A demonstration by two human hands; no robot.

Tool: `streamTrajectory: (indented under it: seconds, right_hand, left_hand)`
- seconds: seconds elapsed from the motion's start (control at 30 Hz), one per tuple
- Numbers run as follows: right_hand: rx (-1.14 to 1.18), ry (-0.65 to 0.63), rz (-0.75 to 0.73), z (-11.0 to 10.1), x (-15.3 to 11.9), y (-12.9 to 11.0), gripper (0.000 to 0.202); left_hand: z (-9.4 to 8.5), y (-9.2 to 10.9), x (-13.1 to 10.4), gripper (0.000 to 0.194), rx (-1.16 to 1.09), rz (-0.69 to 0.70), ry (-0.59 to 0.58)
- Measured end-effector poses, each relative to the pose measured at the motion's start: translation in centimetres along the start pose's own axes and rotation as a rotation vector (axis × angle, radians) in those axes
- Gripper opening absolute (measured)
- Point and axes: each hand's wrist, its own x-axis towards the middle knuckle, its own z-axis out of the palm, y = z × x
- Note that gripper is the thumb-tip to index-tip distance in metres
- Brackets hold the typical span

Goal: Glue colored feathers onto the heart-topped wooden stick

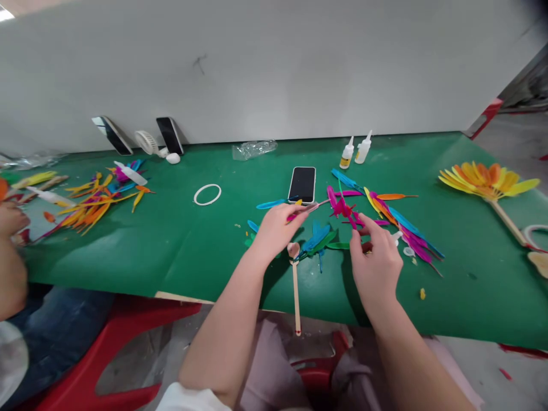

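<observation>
My left hand (pixel 280 228) is closed in a pinch, with a bit of magenta feather (pixel 291 217) showing at its fingers and a thin quill sticking out to the right. My right hand (pixel 377 254) pinches another magenta feather (pixel 341 206) with red parts at its middle. Below my left hand lies a wooden stick (pixel 296 297), its lower end past the table edge. Blue and green feathers (pixel 317 238) spread beside the stick's top. Loose blue, orange and magenta feathers (pixel 405 225) lie to the right of my right hand.
A phone (pixel 302 184) lies behind my hands. Two glue bottles (pixel 347 153) stand near the wall. A yellow-orange feather fan (pixel 492 181) is at right. To the left are a white ring (pixel 208 194), a feather pile (pixel 96 202), a small fan (pixel 146 142) and another person's hand (pixel 12 220).
</observation>
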Motion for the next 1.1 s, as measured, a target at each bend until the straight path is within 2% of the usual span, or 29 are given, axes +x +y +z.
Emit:
streamTrajectory:
  seconds: [0.1,0.23,0.37,0.43,0.57,0.67,0.8,0.93,1.03,1.1]
  right_hand:
    - [0.026,0.051,-0.027,-0.2,0.0,0.2,0.029]
    - [0.245,0.206,0.065,-1.2,0.0,0.4,0.036]
    - [0.359,0.382,0.093,-2.2,0.4,0.4,0.037]
    - [0.346,0.428,0.076,-2.4,0.6,0.4,0.036]
    - [0.316,0.487,0.061,-2.5,0.8,0.4,0.034]
    - [0.319,0.522,0.069,-2.5,0.8,0.4,0.034]
    - [0.383,0.47,0.1,-2.4,0.8,0.6,0.035]
    - [0.308,0.275,0.088,-2.0,0.3,1.1,0.038]
    - [0.175,0.234,-0.038,-1.3,-0.1,1.3,0.035]
    - [0.093,0.21,-0.118,-0.8,-0.2,1.2,0.032]
  left_hand:
    - [1.9,1.9,-0.2,0.027,-0.011,0.126,-0.063]
    - [4.8,3.5,-0.6,0.02,0.288,0.337,-0.181]
    - [6.4,3.9,-0.8,0.019,0.473,0.365,-0.209]
    - [6.8,3.7,-0.8,0.014,0.496,0.38,-0.202]
    - [7.1,3.6,-0.7,0.018,0.516,0.419,-0.141]
    - [6.2,4.1,-0.7,0.016,0.468,0.42,-0.046]
    - [2.9,4.0,-1.0,0.014,0.349,0.357,0.145]
    - [0.0,2.2,-1.0,0.011,0.262,0.248,0.163]
    - [-1.0,0.5,-0.9,0.012,0.21,0.167,0.15]
    - [-1.5,-0.4,-1.0,0.013,0.184,0.165,0.162]
